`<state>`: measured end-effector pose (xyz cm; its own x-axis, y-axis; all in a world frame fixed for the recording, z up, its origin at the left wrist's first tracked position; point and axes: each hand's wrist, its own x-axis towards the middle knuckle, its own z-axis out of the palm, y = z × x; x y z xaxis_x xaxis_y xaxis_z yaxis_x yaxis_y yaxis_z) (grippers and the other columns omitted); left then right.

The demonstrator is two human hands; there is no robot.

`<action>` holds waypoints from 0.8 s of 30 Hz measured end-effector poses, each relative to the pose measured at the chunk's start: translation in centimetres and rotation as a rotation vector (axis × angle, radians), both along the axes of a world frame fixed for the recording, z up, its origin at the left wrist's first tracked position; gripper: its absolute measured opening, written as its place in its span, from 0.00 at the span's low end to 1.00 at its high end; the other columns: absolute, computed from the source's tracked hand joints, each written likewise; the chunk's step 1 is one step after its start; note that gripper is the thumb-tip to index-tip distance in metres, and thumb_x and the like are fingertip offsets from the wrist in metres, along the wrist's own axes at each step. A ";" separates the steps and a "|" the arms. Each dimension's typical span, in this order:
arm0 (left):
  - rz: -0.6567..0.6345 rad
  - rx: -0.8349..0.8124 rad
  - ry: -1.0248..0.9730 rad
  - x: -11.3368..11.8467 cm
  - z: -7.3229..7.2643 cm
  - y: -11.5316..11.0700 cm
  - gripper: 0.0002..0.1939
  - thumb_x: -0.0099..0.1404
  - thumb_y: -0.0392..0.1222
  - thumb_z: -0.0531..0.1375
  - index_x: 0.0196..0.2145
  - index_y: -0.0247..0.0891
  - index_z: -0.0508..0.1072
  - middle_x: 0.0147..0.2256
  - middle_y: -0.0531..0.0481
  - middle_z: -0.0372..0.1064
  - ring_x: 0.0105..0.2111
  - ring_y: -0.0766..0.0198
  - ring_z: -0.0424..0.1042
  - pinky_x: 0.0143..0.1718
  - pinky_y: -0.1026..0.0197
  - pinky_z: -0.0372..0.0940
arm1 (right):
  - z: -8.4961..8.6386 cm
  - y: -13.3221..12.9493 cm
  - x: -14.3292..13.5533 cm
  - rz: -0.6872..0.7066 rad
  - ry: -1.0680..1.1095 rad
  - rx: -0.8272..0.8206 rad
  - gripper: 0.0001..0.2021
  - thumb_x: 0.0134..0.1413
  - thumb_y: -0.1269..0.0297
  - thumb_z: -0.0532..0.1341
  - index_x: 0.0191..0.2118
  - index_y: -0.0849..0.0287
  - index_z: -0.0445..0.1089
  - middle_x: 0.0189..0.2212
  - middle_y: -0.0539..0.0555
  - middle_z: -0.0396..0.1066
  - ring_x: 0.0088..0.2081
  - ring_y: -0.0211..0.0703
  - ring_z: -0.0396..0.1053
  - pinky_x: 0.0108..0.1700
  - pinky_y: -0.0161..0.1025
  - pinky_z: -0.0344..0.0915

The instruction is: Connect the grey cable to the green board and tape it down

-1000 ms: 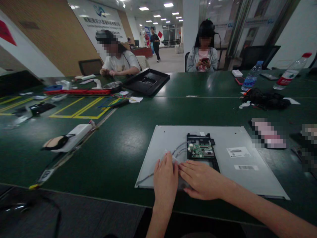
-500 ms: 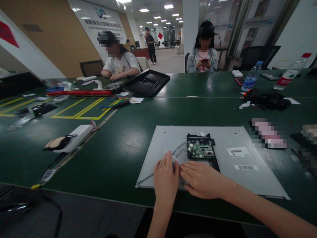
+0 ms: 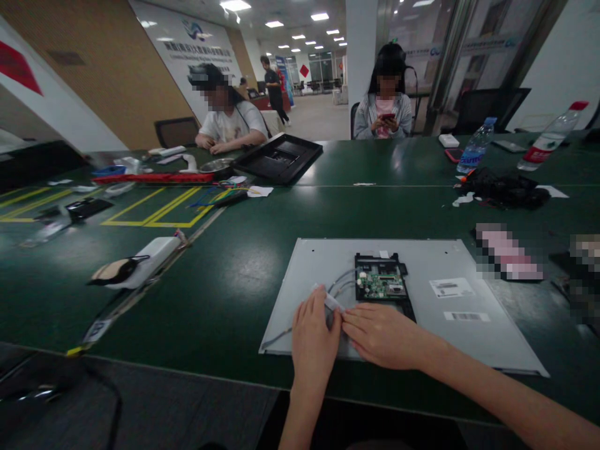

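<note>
A flat grey metal panel (image 3: 450, 262), like the back of a display, lies on the green table. Fixed to it is a black bracket with a green circuit board (image 3: 382, 285), from which thin grey cables (image 3: 344, 275) curve down toward my hands. Over the panel's left part, my left hand (image 3: 313, 328) has its fingers bent against a whitish strip (image 3: 332, 303) that looks like tape. My right hand (image 3: 387, 334) reaches in from the right, fingers together at the strip's lower end. My fingers hide the rest of the strip and part of the cables.
A black monitor frame (image 3: 281, 156) lies farther back, beside a red bar (image 3: 154, 178). On the left is a white power strip (image 3: 150, 259). Two bottles (image 3: 477, 147) and a black bundle (image 3: 506, 189) stand to the right, behind a pink phone-like object (image 3: 509, 250). Two people sit opposite.
My fingers have shifted slightly, and more of the whitish strip shows between my hands. A person walking in the background has moved left.
</note>
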<state>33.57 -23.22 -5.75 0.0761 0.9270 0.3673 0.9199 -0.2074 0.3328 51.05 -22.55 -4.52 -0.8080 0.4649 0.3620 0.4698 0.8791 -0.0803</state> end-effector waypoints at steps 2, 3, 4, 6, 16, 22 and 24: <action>-0.005 -0.004 -0.008 0.0 0.0 -0.1 0.19 0.65 0.37 0.54 0.53 0.35 0.63 0.52 0.40 0.68 0.52 0.52 0.68 0.54 0.47 0.61 | -0.1 0.1 0.0 0.008 0.011 0.008 0.16 0.62 0.68 0.52 0.50 0.69 0.70 0.46 0.63 0.75 0.48 0.46 0.72 0.55 0.44 0.63; -0.009 -0.006 -0.012 0.0 0.0 -0.1 0.18 0.65 0.37 0.54 0.53 0.36 0.63 0.53 0.40 0.67 0.52 0.52 0.68 0.54 0.47 0.61 | -0.2 0.1 0.1 0.011 0.013 0.013 0.15 0.62 0.69 0.52 0.49 0.68 0.71 0.46 0.63 0.75 0.48 0.46 0.72 0.55 0.44 0.63; -0.014 -0.007 -0.015 -0.1 0.0 -0.1 0.17 0.65 0.38 0.55 0.52 0.36 0.64 0.53 0.40 0.67 0.53 0.52 0.67 0.55 0.47 0.61 | -0.2 0.2 0.1 0.014 0.015 0.018 0.15 0.62 0.69 0.53 0.49 0.68 0.71 0.46 0.62 0.75 0.47 0.46 0.73 0.55 0.43 0.64; -0.019 -0.010 -0.020 -0.1 0.0 -0.1 0.15 0.65 0.38 0.55 0.50 0.37 0.65 0.54 0.40 0.66 0.53 0.51 0.66 0.55 0.46 0.61 | -0.2 0.3 0.2 0.022 0.019 0.029 0.15 0.61 0.69 0.53 0.48 0.68 0.71 0.45 0.62 0.76 0.47 0.45 0.73 0.54 0.43 0.64; -0.027 0.024 -0.030 -0.1 -0.3 -0.2 0.17 0.65 0.38 0.55 0.52 0.35 0.64 0.55 0.38 0.63 0.54 0.50 0.64 0.56 0.45 0.60 | 0.0 0.4 0.4 0.039 0.033 0.029 0.14 0.61 0.71 0.53 0.47 0.69 0.71 0.45 0.61 0.76 0.47 0.47 0.72 0.54 0.44 0.66; -0.059 0.051 -0.055 -0.2 -0.2 -0.4 0.22 0.66 0.37 0.54 0.57 0.35 0.60 0.57 0.37 0.61 0.58 0.50 0.60 0.58 0.43 0.58 | 3.4 -0.2 3.5 -0.086 0.107 -0.065 0.17 0.63 0.70 0.52 0.55 0.64 0.67 0.55 0.60 0.69 0.55 0.46 0.66 0.57 0.46 0.64; -0.065 0.062 -0.069 -0.1 0.0 -0.5 0.22 0.66 0.37 0.54 0.58 0.36 0.59 0.58 0.37 0.59 0.60 0.50 0.57 0.59 0.43 0.56 | 4.0 -0.9 6.2 -0.262 0.177 -0.154 0.20 0.63 0.66 0.52 0.59 0.59 0.62 0.57 0.57 0.66 0.57 0.47 0.65 0.57 0.49 0.65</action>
<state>33.46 -23.69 -5.77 0.1079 0.8964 0.4299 0.8794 -0.2878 0.3794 57.27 -23.44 -0.50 -0.5854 0.7078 0.3953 0.6445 0.7021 -0.3027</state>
